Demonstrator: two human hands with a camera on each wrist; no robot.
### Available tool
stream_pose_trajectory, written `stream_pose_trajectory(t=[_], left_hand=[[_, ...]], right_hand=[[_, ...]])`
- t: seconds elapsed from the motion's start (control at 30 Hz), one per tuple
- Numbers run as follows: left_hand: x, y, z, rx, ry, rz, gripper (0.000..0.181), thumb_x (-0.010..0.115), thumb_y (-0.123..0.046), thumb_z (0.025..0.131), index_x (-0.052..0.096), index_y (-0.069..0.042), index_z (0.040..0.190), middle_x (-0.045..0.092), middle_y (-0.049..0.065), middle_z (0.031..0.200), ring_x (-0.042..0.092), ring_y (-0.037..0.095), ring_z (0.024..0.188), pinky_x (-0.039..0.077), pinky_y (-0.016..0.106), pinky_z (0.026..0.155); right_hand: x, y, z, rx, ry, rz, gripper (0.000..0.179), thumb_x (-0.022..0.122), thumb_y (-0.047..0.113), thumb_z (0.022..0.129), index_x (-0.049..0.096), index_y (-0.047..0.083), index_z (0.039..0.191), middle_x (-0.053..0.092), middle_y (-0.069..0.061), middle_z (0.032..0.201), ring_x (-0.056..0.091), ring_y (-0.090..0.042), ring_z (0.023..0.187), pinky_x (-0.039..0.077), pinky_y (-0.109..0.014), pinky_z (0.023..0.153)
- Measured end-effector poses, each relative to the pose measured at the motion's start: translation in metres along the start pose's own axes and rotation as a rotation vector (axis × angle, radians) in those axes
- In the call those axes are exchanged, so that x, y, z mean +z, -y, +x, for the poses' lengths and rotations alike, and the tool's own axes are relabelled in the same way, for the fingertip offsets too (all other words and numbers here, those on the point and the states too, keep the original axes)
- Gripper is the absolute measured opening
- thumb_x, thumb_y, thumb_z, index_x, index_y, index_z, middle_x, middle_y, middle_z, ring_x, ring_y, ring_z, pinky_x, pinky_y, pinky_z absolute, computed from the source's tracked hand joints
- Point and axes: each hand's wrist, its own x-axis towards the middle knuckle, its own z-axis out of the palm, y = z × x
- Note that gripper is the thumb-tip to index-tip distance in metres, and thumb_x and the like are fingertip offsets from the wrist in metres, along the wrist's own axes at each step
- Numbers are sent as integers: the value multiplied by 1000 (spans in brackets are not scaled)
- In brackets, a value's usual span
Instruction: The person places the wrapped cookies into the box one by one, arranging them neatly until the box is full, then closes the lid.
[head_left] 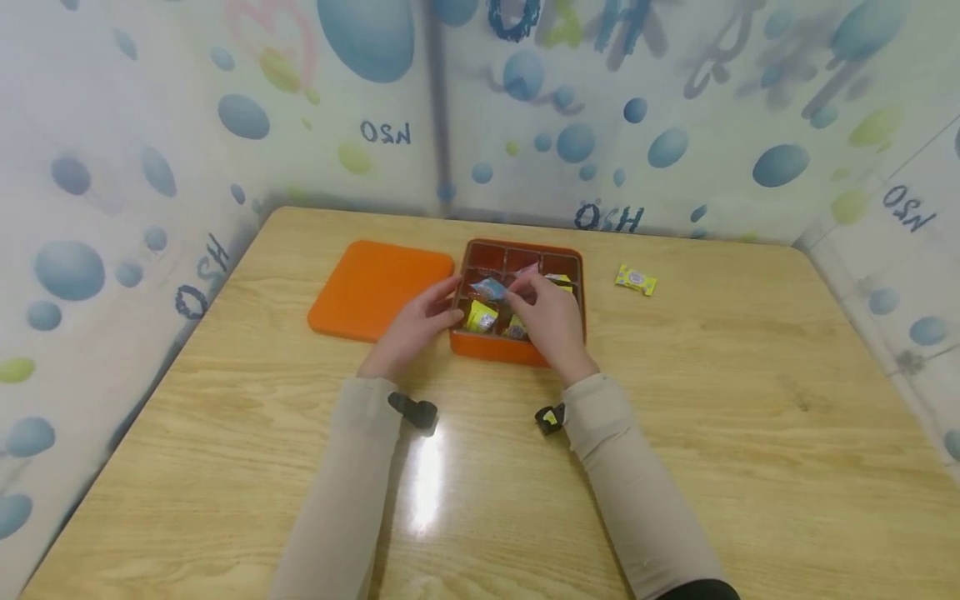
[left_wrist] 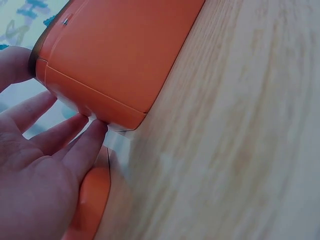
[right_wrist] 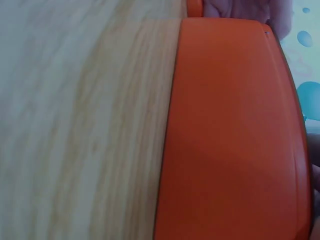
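An orange box (head_left: 498, 348) with a brown divided inside stands on the table. My left hand (head_left: 417, 325) touches its left side; in the left wrist view the fingers (left_wrist: 75, 131) lie against the outer wall, the thumb at the dark rim. Over the box, my right hand (head_left: 553, 321) pinches the right end of a blue-wrapped candy (head_left: 487, 288) at the left compartments. A yellow-wrapped candy (head_left: 481, 317) lies in the front left compartment. A pink wrapper (head_left: 528, 269) shows behind the right fingers. The right fingertips are mostly hidden in the right wrist view.
The orange lid (head_left: 378, 287) lies flat on the wooden table (head_left: 750, 400), left of the box. Another yellow-wrapped candy (head_left: 636, 280) lies on the table to the right. Behind the table's back edge rises a patterned wall (head_left: 525, 150).
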Motion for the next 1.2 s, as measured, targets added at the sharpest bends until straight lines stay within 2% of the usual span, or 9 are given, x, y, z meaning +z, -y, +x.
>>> stream_pose_trajectory(t=[0.17, 0.43, 0.53, 0.67, 0.77, 0.93, 1.07, 1.2], left_hand=[[-2, 3, 2, 2, 0, -4, 55, 56, -20, 88, 34, -20, 138, 37, 3, 138, 36, 19, 124, 26, 40, 102], [-4, 26, 14, 3, -36, 10, 52, 58, -29, 87, 38, -35, 134, 40, -9, 135, 38, 11, 121, 28, 37, 101], [-3, 25, 14, 4, -19, -5, 53, 58, -28, 87, 38, -32, 135, 40, -7, 135, 38, 12, 121, 28, 38, 101], [-2, 14, 7, 7, 9, -45, 55, 57, -21, 88, 35, -23, 138, 37, 2, 138, 36, 18, 124, 26, 39, 102], [-2, 5, 2, 10, 11, -33, 55, 55, -18, 89, 33, -18, 139, 37, 6, 138, 35, 20, 124, 26, 39, 102], [-2, 1, 0, 11, 13, 9, 55, 55, -19, 89, 33, -18, 139, 37, 8, 137, 36, 21, 124, 25, 40, 103], [-3, 9, 5, 14, 9, -4, 54, 56, -22, 88, 35, -22, 138, 39, 6, 137, 37, 19, 123, 25, 40, 103], [-4, 23, 13, 11, -10, 3, 53, 58, -28, 87, 37, -31, 135, 42, -2, 134, 39, 13, 121, 26, 39, 102]], right_hand=[[-1, 2, 1, 40, 0, 25, 19, 59, 38, 84, 60, 20, 91, 63, 5, 87, 56, -11, 78, 45, -31, 67], [1, 2, 6, 72, 10, 77, 19, 59, 38, 84, 60, 21, 90, 62, 5, 87, 55, -12, 76, 45, -30, 65], [0, 3, 7, 119, 23, 70, 19, 59, 38, 84, 61, 20, 91, 62, 5, 87, 55, -12, 75, 44, -30, 64], [0, 5, 7, 149, 40, 45, 23, 58, 41, 84, 62, 21, 92, 62, 5, 85, 54, -14, 72, 43, -31, 60], [1, 5, 7, 143, 41, 29, 25, 57, 43, 84, 62, 21, 93, 62, 5, 82, 54, -15, 69, 42, -31, 56], [6, 4, 8, 115, 22, -34, 25, 56, 45, 84, 62, 22, 91, 60, 7, 77, 53, -14, 62, 42, -31, 52], [9, 4, 9, 98, 14, -85, 25, 56, 45, 84, 62, 22, 91, 59, 9, 74, 51, -14, 56, 41, -32, 47], [10, 5, 9, 91, 18, -126, 26, 56, 46, 84, 62, 22, 91, 59, 8, 74, 50, -14, 55, 40, -31, 46]])
